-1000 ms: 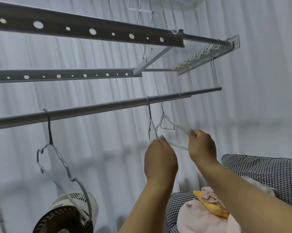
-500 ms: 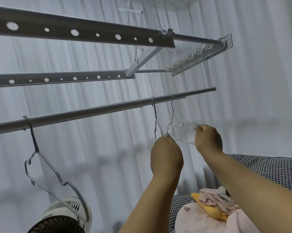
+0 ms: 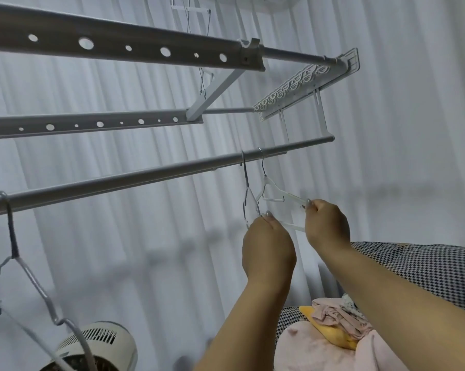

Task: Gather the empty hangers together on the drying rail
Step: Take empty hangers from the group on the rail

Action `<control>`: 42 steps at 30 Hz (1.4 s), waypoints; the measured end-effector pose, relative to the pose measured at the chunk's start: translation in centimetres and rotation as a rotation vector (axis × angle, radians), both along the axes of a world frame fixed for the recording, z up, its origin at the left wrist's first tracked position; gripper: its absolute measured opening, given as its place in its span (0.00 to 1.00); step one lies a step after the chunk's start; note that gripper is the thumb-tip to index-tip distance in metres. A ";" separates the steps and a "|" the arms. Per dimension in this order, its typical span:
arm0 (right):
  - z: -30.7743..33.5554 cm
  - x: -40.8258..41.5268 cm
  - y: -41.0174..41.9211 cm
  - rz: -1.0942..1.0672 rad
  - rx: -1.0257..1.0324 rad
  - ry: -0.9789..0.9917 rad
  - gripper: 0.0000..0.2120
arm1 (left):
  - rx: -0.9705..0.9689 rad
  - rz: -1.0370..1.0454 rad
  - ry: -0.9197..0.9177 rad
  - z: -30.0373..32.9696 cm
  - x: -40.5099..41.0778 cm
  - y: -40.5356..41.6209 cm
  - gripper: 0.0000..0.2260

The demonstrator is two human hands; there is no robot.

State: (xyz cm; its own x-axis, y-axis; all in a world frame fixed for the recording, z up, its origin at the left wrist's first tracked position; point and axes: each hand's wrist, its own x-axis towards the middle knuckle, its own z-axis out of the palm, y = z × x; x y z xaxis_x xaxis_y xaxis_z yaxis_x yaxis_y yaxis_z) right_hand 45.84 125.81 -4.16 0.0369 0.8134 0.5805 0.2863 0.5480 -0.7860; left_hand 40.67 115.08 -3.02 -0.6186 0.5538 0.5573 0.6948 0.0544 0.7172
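Observation:
A grey round drying rail [image 3: 135, 175] runs from lower left up to the right. Two empty hangers hang close together near its right end: a thin grey hanger [image 3: 246, 189] and a white hanger [image 3: 273, 190]. My left hand [image 3: 267, 250] pinches the lower end of the grey hanger. My right hand [image 3: 327, 226] grips the white hanger's right arm. A third empty grey hanger [image 3: 19, 266] hangs far to the left on the same rail, apart from both hands.
Two perforated grey bars [image 3: 124, 45] and a white lattice end bracket [image 3: 306, 87] sit above the rail. White curtains [image 3: 400, 129] fill the background. A round fan [image 3: 97, 349] stands at lower left. A checked cushion [image 3: 426, 271] and pink and yellow laundry [image 3: 330, 330] lie at lower right.
The two held hangers have slid right along the rail, towards its end, with both hands following. The far-left hanger has drifted towards the left edge of view.

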 end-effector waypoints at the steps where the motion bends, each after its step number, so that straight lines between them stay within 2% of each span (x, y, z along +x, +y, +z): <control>1: -0.1 0.0 0.0 0.001 0.004 0.004 0.17 | -0.005 0.007 0.009 -0.1 0.0 0.1 0.21; 12: -0.5 -0.4 -0.3 0.003 0.035 0.032 0.17 | -0.049 0.044 0.093 -1.0 0.0 0.5 0.16; 19: -0.8 -0.5 -0.6 0.022 0.016 0.005 0.17 | -0.025 -0.030 0.015 -1.5 -0.3 1.4 0.21; 27: -0.8 -0.2 -0.8 0.035 0.011 0.008 0.17 | -0.051 -0.024 0.019 -1.3 0.2 2.0 0.21; 39: -1.6 -0.3 -1.1 0.055 0.028 0.018 0.16 | -0.019 -0.031 -0.014 -1.7 -0.2 1.3 0.26; 42: -1.6 -0.3 -1.4 -0.020 0.073 0.011 0.18 | -0.027 -0.019 -0.001 -1.5 -0.2 0.5 0.25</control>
State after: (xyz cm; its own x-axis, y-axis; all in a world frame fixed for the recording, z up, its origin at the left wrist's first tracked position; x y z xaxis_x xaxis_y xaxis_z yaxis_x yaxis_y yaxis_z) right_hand 45.56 124.43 -5.80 0.0593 0.7683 0.6374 0.2891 0.5979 -0.7476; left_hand 40.42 115.56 -4.54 -0.6081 0.5804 0.5416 0.6953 0.0600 0.7162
